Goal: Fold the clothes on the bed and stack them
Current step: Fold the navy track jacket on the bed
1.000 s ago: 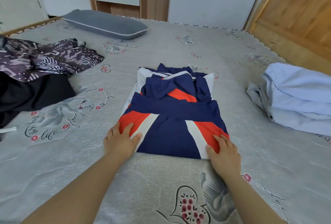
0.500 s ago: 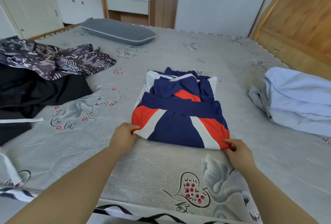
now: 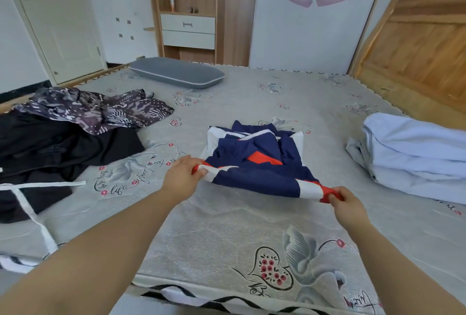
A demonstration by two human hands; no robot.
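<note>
The grey flowered bed [image 3: 252, 226] fills the frame. At its centre my left hand [image 3: 182, 178] and right hand [image 3: 346, 205] each pinch a near corner of the navy, red and white top [image 3: 257, 163], its near edge lifted.

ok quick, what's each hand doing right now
Left hand: closed, gripping the near left corner of the navy, red and white garment.
Right hand: closed, gripping its near right corner.

White walls [image 3: 290, 37], wooden shelf unit [image 3: 187, 9], perhaps daylight.

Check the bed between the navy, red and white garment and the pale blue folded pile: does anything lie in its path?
Nothing visible does. Between the garment and the pile only bare bed shows.
</note>
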